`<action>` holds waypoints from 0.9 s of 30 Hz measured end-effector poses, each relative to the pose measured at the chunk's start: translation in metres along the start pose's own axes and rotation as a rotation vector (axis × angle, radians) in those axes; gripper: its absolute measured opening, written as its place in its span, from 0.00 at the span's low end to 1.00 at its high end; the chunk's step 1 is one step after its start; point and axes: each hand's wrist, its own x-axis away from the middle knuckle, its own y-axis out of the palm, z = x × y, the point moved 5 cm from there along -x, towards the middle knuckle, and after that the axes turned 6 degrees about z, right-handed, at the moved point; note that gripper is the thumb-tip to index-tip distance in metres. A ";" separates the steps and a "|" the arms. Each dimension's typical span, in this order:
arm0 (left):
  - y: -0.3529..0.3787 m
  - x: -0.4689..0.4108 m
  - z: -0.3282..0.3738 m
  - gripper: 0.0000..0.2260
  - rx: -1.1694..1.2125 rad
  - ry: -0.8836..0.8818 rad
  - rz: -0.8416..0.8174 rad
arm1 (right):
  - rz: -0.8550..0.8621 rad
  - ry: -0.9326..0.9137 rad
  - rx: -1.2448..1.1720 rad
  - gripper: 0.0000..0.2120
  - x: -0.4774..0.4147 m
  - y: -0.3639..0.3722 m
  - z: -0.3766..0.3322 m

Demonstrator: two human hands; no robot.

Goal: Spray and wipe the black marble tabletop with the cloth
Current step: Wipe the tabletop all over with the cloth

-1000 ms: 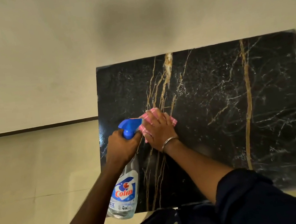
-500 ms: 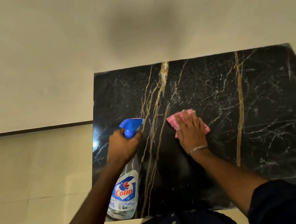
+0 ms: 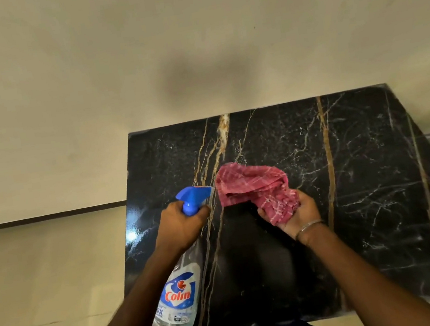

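The left hand (image 3: 181,224) is clenched round the neck of the clear plastic spray bottle (image 3: 179,298), its blue nozzle just beside the cloth (image 3: 250,182), so a squeeze now could soak the fabric instead of the stone. The right hand (image 3: 299,213), palm up, grasps one end of that soft pink checked cloth, bunched over the middle of the counter (image 3: 376,193), a glossy black gold-veined slab where streaks would show.

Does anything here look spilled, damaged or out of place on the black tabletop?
Nothing stands out. The left hand grips the spray bottle, the right hand holds the bunched pink cloth over the marble tabletop. No puddle or crack shows; the gold and white lines look like veins in the stone.
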 end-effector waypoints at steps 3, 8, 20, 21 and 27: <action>0.000 0.002 0.006 0.07 -0.003 0.025 0.009 | -0.147 -0.022 -0.086 0.33 0.010 -0.007 -0.018; -0.006 0.002 0.013 0.08 0.002 0.070 0.048 | -0.124 -0.225 0.169 0.41 0.019 0.006 -0.070; -0.014 -0.004 0.021 0.08 0.024 0.098 0.079 | -0.502 -0.582 2.143 0.17 0.042 0.058 -0.067; -0.013 -0.004 0.021 0.08 0.026 0.097 0.082 | -0.466 -0.660 2.173 0.18 0.039 0.061 -0.065; -0.006 -0.006 0.024 0.07 0.043 0.095 0.078 | -0.306 -1.032 2.087 0.19 0.014 0.013 -0.040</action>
